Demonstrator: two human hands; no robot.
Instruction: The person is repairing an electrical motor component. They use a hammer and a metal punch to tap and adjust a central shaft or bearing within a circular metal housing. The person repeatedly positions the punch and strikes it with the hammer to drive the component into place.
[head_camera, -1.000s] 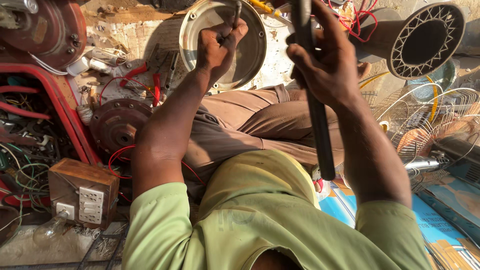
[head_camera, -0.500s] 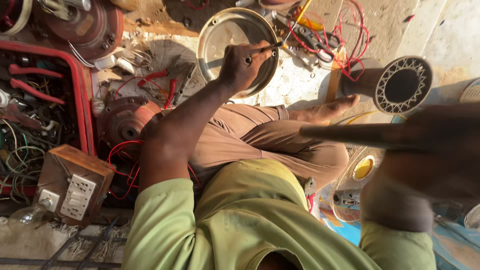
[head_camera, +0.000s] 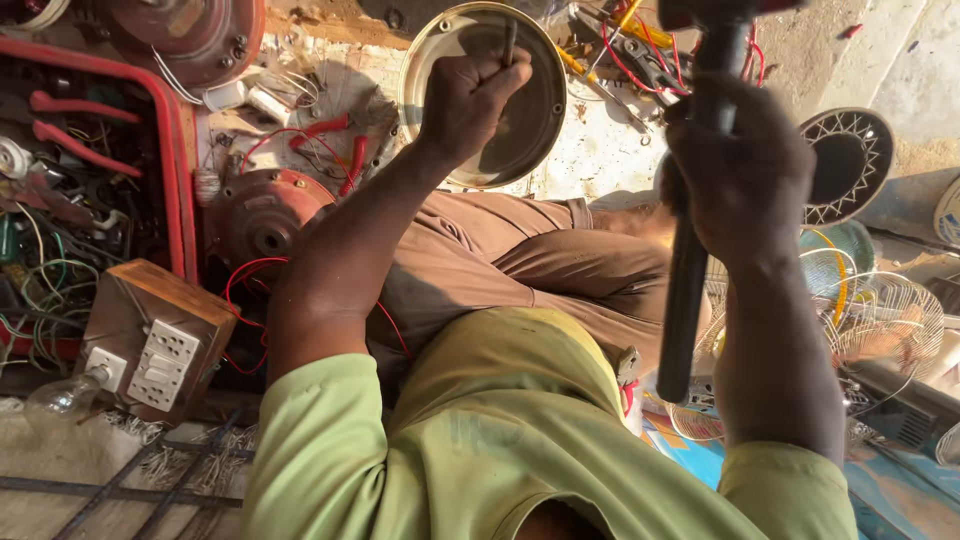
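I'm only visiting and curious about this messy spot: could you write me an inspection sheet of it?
Surface: dusty ground, strewn with parts.
Job's things: round metal dish; thin metal rod held against it; dark hammer held up.
Clutter: red motor housing, red pliers, wooden switch box, light bulb.
Grips: left hand closed on the rod; right hand closed on the hammer.
Cables: red wires loose; more tangled in the red crate.
Surroundings: wire fan guards on the right.

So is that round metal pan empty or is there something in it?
Nearly empty: the pan shows bare metal inside, apart from the thin rod that the left hand holds against it.
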